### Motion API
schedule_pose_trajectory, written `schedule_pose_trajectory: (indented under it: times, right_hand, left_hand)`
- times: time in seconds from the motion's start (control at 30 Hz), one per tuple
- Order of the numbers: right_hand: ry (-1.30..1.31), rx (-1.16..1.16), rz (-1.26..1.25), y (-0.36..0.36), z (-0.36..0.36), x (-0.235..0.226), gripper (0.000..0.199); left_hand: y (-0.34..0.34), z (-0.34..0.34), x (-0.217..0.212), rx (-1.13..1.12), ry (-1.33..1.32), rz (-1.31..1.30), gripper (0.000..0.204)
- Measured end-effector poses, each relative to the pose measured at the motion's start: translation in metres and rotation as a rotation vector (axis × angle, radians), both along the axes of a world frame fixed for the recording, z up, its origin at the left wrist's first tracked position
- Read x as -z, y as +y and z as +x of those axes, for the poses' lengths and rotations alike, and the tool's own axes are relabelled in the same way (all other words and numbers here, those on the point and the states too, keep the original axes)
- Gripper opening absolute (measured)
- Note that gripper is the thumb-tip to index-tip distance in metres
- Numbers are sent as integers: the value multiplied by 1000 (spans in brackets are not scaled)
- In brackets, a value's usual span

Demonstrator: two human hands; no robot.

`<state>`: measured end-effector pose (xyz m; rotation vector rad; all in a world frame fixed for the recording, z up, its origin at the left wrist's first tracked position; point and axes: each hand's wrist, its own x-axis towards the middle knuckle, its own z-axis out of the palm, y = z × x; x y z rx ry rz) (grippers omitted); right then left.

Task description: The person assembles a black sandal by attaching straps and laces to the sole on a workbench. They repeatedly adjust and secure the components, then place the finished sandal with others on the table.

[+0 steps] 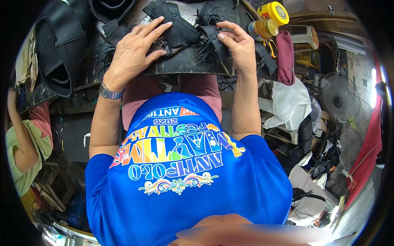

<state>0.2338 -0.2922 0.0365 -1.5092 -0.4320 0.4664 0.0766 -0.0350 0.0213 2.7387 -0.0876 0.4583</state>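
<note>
- Left hand point(133, 51): lies flat, fingers spread and loose, palm down on a black leather shoe piece point(174, 24). Grips nothing. A metal watch point(110, 92) sits on that wrist.
- Right hand point(238, 45): fingertips pinched on a black leather strap point(217, 43), which runs from a heap of loose black strips between the two hands.
- The shoe piece lies just ahead of the left hand's fingers, touching them; the strap is at the right hand's thumb.
- Worktop point(180, 65): a dark, worn board under both hands, its near edge over the person's knees; littered with black offcuts.
- Left of the left hand: large black moulded leather shapes point(59, 45), stacked and overlapping.
- Beyond the right hand: a yellow-lidded tub point(274, 12) and a clear jar with yellow lid point(262, 29), side by side; orange-handled scissors point(271, 47) just below the jar; a dark red pouch point(285, 57) beside them.
- Farther right: white plastic sheeting point(289, 100) over a white basket, a standing fan point(338, 100) on the floor, a red cloth point(371, 139) along the far right edge.
- Floor to the right is cluttered with scraps and bags.
- Far left of the left hand: another person's arm point(18, 135), in a pale green shirt.
</note>
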Motion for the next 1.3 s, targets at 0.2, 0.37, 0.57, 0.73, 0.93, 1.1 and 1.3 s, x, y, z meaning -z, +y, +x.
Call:
schedule_pose_trajectory:
  times: [0.2,0.37,0.57,0.73,0.93,1.1,1.3]
  right_hand:
    - [-28,-127,58,-3,-11,-1,46]
    - [-247,-204,-174,-15,-19,-2,48]
    - [-368,-165,-412,-27,-25,8,48]
    - [-399,-211,-436,-31,-27,12,52]
    - [-397,-270,-392,-33,-27,11,55]
    - [-388,-263,-395,-32,-30,7,54]
    - [-439,-91,-348,-68,-17,-14,51]
  left_hand:
    - [1,1,2,-2,5,2,75]
    - [0,1,5,-19,12,19,74]
    - [1,0,4,4,-24,19,73]
    - [0,1,6,-12,-10,42,74]
    - [1,1,6,-9,-6,29,74]
    - [0,1,3,-3,-4,21,73]
    - [0,1,-1,-5,18,34,75]
